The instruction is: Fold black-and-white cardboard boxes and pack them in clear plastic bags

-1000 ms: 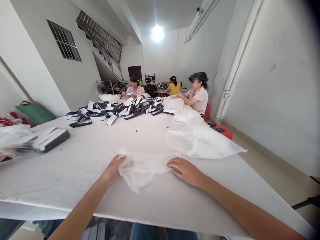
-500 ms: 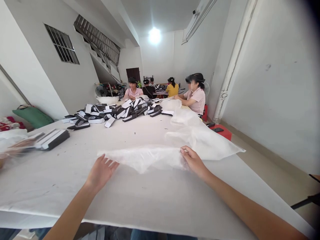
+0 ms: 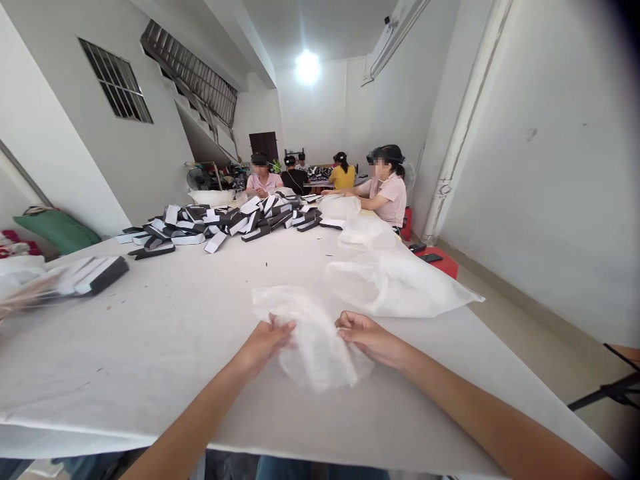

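Observation:
A thin white plastic bag [image 3: 313, 337] lies bunched on the white table [image 3: 165, 333] in front of me. My left hand [image 3: 263, 343] pinches its left edge with closed fingers. My right hand [image 3: 365, 337] grips the right edge, fingers curled. The two hands are close together with the bag gathered between them.
More white plastic bags [image 3: 395, 280] lie to the right. A pile of black-and-white boxes [image 3: 225, 220] covers the table's far middle; one box [image 3: 97, 273] sits at the left. Several people sit at the far end, one in pink [image 3: 387, 190] on the right.
The bag was stretched wide between my hands; now both hands have come together and the bag is bunched up nearer to me.

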{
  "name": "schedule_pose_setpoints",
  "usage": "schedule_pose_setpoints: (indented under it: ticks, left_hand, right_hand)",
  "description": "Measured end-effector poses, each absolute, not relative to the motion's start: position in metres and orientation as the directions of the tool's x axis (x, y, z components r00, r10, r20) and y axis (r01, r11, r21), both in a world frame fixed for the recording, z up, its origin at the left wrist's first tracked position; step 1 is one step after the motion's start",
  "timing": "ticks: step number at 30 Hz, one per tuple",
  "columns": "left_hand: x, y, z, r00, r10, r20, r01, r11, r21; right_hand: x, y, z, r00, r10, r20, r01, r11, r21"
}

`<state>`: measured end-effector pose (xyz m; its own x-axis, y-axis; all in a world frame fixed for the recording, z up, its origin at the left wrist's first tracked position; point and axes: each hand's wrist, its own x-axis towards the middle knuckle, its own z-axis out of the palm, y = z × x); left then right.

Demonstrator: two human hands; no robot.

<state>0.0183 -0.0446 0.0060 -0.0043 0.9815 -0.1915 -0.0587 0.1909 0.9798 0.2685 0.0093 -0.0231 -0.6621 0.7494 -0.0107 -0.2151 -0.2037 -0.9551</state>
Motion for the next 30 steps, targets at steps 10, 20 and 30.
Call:
schedule_pose_setpoints:
  ticks: [10,20,30]
  left_hand:
    - [-0.041,-0.047,0.021,-0.397,0.899,-0.187,0.079,0.236,0.968]
    - [-0.059,-0.084,-0.007,-0.167,0.985,-0.044,0.663,0.145,0.735]
    - [-0.019,-0.108,-0.002,0.008,1.000,0.013,0.758,-0.015,0.652]
  right_hand:
    - [0.294,0.043,-0.020,-0.274,0.958,0.084,-0.201,0.028,-0.979]
    - [0.276,0.004,0.000,-0.579,0.734,0.355,0.291,0.592,-0.751]
    - [0.219,0.046,-0.040,-0.726,0.676,0.125,0.590,0.706,-0.391]
